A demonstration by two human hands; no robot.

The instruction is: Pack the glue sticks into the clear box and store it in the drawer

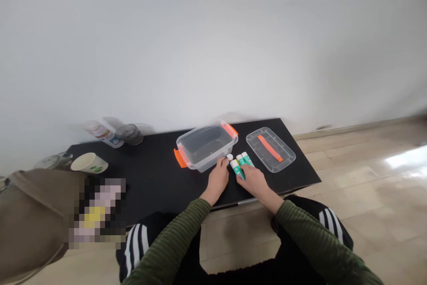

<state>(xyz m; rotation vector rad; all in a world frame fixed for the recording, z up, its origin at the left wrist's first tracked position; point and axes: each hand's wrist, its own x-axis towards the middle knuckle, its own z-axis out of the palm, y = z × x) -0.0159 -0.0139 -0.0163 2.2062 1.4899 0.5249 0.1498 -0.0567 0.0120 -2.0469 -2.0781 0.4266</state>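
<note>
The right hand (254,182) curls its fingers around green-and-white cylindrical tubes (235,168) at the black rectangular surface (150,174), seemingly bunched so they cannot roll. The left hand (218,179) meets a round white cap (230,157), grip unclear, beside the orange-latched clear plastic box (204,164).

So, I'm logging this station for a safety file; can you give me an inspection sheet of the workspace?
Surface: black table, set against the wall.
Job's things: at least three green-and-white tubes, probably glue sticks; white round cap; open clear container with orange latches; clear lid with orange strip.
Clutter: paper cup, labelled bottle, clear jar; brown fabric, far left.
Hands: right hand at the tubes, left hand at the cap; grips unclear.
Cables: nothing seen.
Surroundings: pale wall, tiled floor.
</note>
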